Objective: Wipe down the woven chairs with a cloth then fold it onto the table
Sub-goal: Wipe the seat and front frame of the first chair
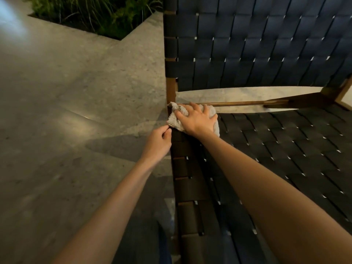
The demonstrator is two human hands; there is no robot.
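So, floor: speckled grey stone, polished, filling the left side, with a bright glare in the top left corner.
planter: a bed sunk into the floor at the top, full of green grassy plants.
left hand: on a bare forearm reaching in from the bottom. The fingers are curled, with thumb and forefinger tips together at the left edge of the chair, just below the cloth's lower corner. I cannot tell whether they pinch the cloth, a strap or nothing.
cloth: pale grey and bunched, lying on the back left corner of the chair against the brown wooden post. Its edges poke out on both sides of the hand on top.
right hand: laid flat on the cloth, fingers straight and spread apart, pressing it down rather than gripping it.
seat: dark woven straps, filling the lower right, with the right forearm stretched over it.
backrest: the same dark weave, rising behind the seat at the upper right.
rail: a thin wooden bar crossing the gap between seat and backrest, with pale floor showing through the gap.
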